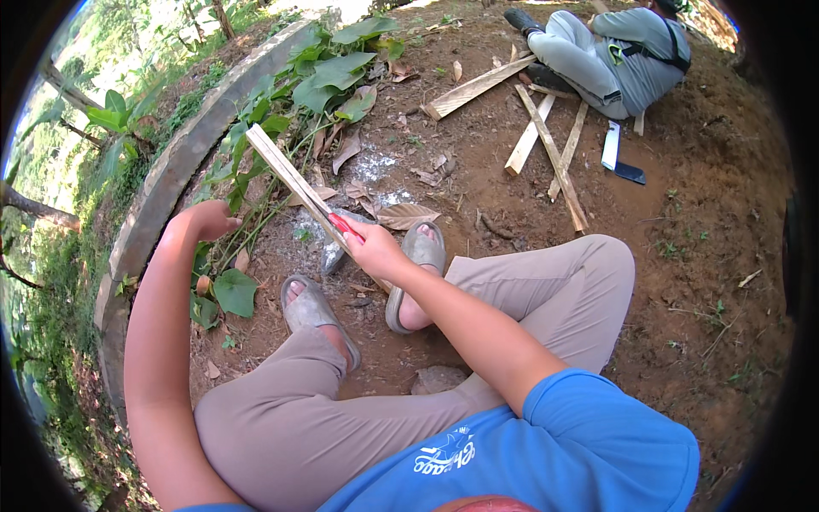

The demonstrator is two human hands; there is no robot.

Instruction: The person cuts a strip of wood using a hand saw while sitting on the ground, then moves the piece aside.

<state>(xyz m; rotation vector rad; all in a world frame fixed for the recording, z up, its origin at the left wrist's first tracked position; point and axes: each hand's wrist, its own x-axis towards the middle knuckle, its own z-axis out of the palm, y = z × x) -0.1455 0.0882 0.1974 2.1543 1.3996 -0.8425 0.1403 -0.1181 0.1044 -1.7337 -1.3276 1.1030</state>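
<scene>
My right hand (375, 249) is closed on a red-handled tool (345, 227) with a thin dark blade or shaft, possibly a knife. The tool lies along a pale wooden strip (290, 177), which slants up to the left between my feet; its lower end passes behind my right hand and foot. My left hand (209, 220) is over at the left, beside green vine stems (247, 230) near the concrete edge. Its fingers look curled together, and what they hold, if anything, is hidden. A grey stone (334, 256) lies beneath the strip.
Several wooden strips (554, 158) lie crossed on the soil ahead. Beside them is a blade-like white and dark object (611, 145). Another person (623, 60) sits at the far right. A curved concrete edge (166, 175) and leafy vines (328, 81) border the left.
</scene>
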